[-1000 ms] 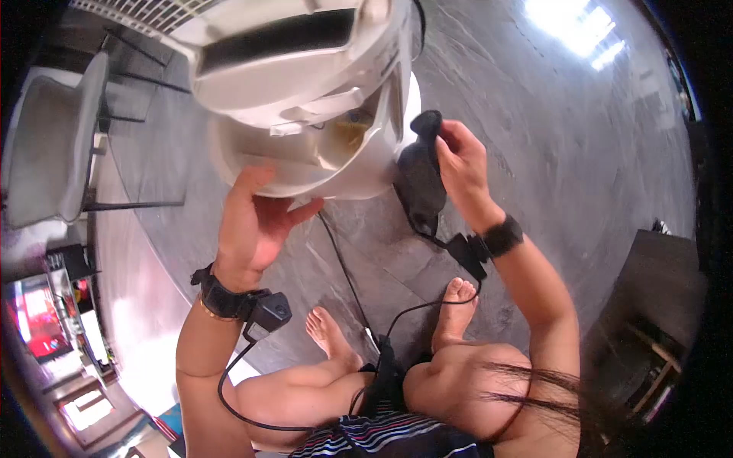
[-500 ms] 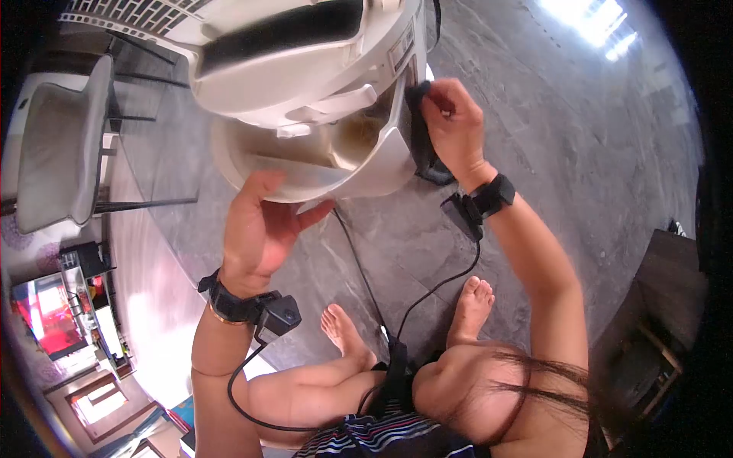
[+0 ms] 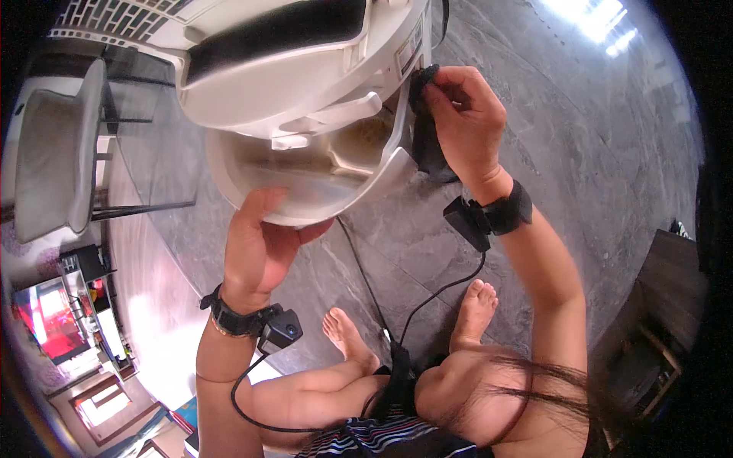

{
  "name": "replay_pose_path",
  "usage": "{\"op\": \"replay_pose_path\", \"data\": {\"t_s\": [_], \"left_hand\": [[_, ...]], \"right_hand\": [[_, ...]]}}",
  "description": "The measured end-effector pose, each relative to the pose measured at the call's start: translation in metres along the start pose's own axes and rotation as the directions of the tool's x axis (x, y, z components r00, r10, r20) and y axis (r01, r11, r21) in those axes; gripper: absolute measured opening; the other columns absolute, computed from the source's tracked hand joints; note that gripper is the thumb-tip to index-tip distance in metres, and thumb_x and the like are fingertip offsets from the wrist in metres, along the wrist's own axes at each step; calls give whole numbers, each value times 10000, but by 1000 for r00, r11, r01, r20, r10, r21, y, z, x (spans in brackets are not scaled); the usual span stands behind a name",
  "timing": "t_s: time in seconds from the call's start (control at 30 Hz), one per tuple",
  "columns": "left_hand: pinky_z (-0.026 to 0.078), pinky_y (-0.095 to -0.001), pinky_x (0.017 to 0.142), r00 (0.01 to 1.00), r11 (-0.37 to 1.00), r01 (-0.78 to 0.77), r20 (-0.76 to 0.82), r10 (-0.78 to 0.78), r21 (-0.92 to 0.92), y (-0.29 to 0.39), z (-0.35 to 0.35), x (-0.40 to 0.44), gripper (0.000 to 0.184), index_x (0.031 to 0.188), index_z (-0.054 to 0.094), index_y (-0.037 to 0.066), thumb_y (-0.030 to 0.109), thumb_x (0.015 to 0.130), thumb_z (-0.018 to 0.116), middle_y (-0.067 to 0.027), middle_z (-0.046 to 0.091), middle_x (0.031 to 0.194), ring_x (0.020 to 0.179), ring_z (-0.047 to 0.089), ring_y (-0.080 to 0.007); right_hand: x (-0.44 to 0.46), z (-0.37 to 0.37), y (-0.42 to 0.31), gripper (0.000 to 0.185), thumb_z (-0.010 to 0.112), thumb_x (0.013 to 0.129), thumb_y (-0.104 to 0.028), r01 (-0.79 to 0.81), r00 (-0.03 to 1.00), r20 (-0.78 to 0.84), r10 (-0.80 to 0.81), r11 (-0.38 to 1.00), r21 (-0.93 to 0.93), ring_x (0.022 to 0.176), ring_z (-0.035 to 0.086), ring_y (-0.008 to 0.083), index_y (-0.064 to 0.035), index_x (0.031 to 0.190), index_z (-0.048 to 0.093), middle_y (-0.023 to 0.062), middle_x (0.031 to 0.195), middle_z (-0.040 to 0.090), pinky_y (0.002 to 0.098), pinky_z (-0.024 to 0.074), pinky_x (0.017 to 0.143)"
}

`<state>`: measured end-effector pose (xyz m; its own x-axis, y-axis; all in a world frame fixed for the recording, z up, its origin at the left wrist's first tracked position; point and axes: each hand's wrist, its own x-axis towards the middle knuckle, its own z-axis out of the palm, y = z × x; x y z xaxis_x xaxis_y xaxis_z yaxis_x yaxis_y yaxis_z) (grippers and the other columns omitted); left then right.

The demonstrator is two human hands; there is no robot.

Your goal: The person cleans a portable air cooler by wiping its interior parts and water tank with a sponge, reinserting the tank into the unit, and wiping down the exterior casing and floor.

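1. The white container (image 3: pixel 393 172) lies ahead of the person, beneath the white appliance body (image 3: pixel 252 103), over the grey floor (image 3: pixel 557 160); what supports it is unclear.
2. The left hand (image 3: pixel 259 244) grips its near rim, thumb inside, fingers outside. The right hand (image 3: pixel 469 122) pinches a black piece (image 3: pixel 431 149) beside the container.
3. The container looks stiff, smooth and perhaps slippery, best held by its rim; the black piece seems light and soft, suiting a fingertip hold.

Gray marbled floor (image 3: pixel 580 153), pale chair (image 3: pixel 53 160)
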<state>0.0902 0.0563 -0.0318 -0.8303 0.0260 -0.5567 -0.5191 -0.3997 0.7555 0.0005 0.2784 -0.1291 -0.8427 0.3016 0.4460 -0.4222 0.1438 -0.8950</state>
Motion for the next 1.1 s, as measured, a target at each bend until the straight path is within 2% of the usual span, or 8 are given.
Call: {"op": "replay_pose_path", "data": {"t_s": [0.37, 0.43, 0.53, 0.67, 0.73, 0.87, 0.93, 1.1], "left_hand": [[460, -557, 867, 1000, 997, -3, -25, 1, -76, 9, 9, 3, 517, 1279, 381, 41, 200, 811, 531, -162, 486, 1239, 1102, 516, -349], [460, -557, 866, 1000, 999, -3, -22, 2, -47, 8, 9, 2, 519, 1283, 377, 42, 209, 816, 528, -161, 485, 1241, 1105, 516, -347], [461, -556, 866, 1000, 1000, -11, -11, 11, -26, 6, 4, 2, 529, 1293, 367, 45, 227, 823, 527, -157, 483, 1249, 1111, 515, -342], [467, -545, 864, 999, 999, -34, 4, 34, -14, 5, 5, 2, 549, 1303, 354, 47, 248, 824, 534, -153, 485, 1254, 1112, 518, -333], [468, -542, 865, 1000, 1000, -23, 6, 23, -12, 5, 3, 2, 548, 1302, 358, 48, 252, 824, 534, -150, 488, 1253, 1110, 520, -331], [466, -536, 869, 1000, 1000, -20, 11, 20, -2, 4, 3, 2, 521, 1282, 387, 51, 259, 826, 530, -136, 499, 1248, 1100, 527, -326], [464, -536, 872, 1000, 1000, -25, 15, 25, -5, 4, 2, 3, 510, 1274, 395, 54, 258, 825, 530, -130, 497, 1252, 1099, 528, -323], [456, -535, 878, 999, 1000, -24, 31, 24, -13, 4, 2, 4, 491, 1255, 414, 67, 256, 819, 535, -115, 492, 1258, 1104, 523, -317]], "right_hand": [[9, 10, -13, 129, 608, 775, 66, 107, 994, -29, -106, 991, 76, 640, 533, 50, -11, 874, 577, -3, 726, 566, 187, 444, 568], [4, 8, 1, 135, 601, 789, 57, -10, 1000, -8, 12, 978, 206, 656, 536, 51, -10, 902, 572, -3, 733, 559, 187, 443, 585], [-16, 0, 37, 133, 594, 806, 46, -49, 998, 48, 45, 994, 94, 684, 539, 50, -12, 924, 572, -1, 741, 564, 187, 451, 620], [-17, -1, 30, 131, 589, 812, 48, -146, 988, 80, 133, 972, 186, 701, 542, 51, -11, 928, 576, -1, 751, 572, 187, 453, 645], [0, 3, 12, 125, 582, 810, 60, 58, 998, 7, -59, 994, 89, 675, 541, 54, -10, 914, 581, 15, 754, 582, 194, 457, 622], [11, 2, 3, 127, 588, 791, 64, 132, 991, -28, -132, 991, 3, 630, 547, 81, -9, 896, 586, 44, 748, 588, 206, 458, 583], [14, -1, -1, 143, 599, 768, 60, 261, 964, -11, -266, 951, -166, 592, 548, 112, -15, 889, 589, 75, 735, 579, 214, 454, 554], [10, -2, 9, 126, 589, 757, 63, 232, 973, 24, -230, 965, -119, 571, 537, 152, -15, 852, 561, 97, 709, 543, 234, 445, 536]]}}
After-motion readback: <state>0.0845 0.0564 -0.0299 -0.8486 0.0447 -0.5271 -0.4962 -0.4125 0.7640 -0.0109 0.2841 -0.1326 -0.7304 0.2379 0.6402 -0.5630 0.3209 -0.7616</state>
